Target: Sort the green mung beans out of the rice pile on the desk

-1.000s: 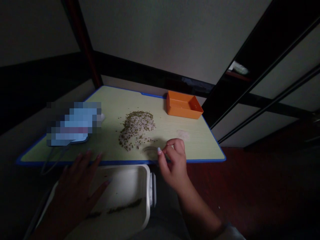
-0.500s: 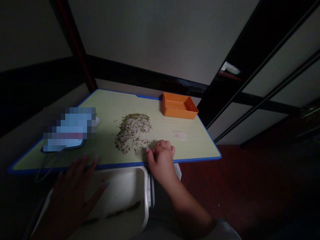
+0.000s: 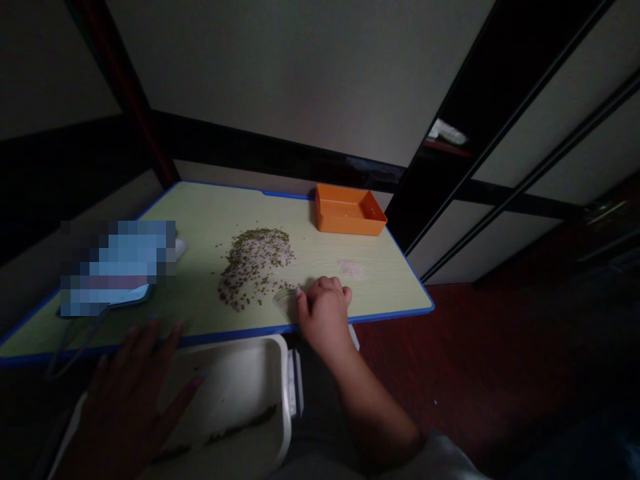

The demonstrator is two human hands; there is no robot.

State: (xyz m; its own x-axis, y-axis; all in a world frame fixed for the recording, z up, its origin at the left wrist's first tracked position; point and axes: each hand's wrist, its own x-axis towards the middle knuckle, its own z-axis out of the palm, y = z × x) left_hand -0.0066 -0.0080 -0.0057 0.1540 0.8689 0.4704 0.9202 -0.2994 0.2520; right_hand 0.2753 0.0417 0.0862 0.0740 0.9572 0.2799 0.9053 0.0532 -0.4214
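My right hand (image 3: 325, 303) is closed at the front edge of the pale table, its fingers curled. A clear, ribbed, plastic-looking piece (image 3: 285, 301) shows at its thumb side and seems to be in its grip; most of it is hidden. Beyond it spreads a pile of green and dark bean-like grains mixed with pale ones (image 3: 257, 260). To the right is a small patch of pale grains (image 3: 351, 269). My left hand (image 3: 135, 373), dim and with fingers spread, hovers over a white tub (image 3: 286, 393) below the table edge and appears to hold nothing.
An orange open box (image 3: 350, 223) stands at the table's back right. A blurred-out bluish object (image 3: 117, 267) lies at the left, with a cable (image 3: 75, 357) hanging near the edge. Dark grains line the tub's bottom. The table (image 3: 395, 293) has a blue rim; wall panels stand behind.
The view has shifted, moving the table leftward in the picture. Relative to the table, my right hand and the clear piece have moved slightly right. My left hand stays spread over the tub.
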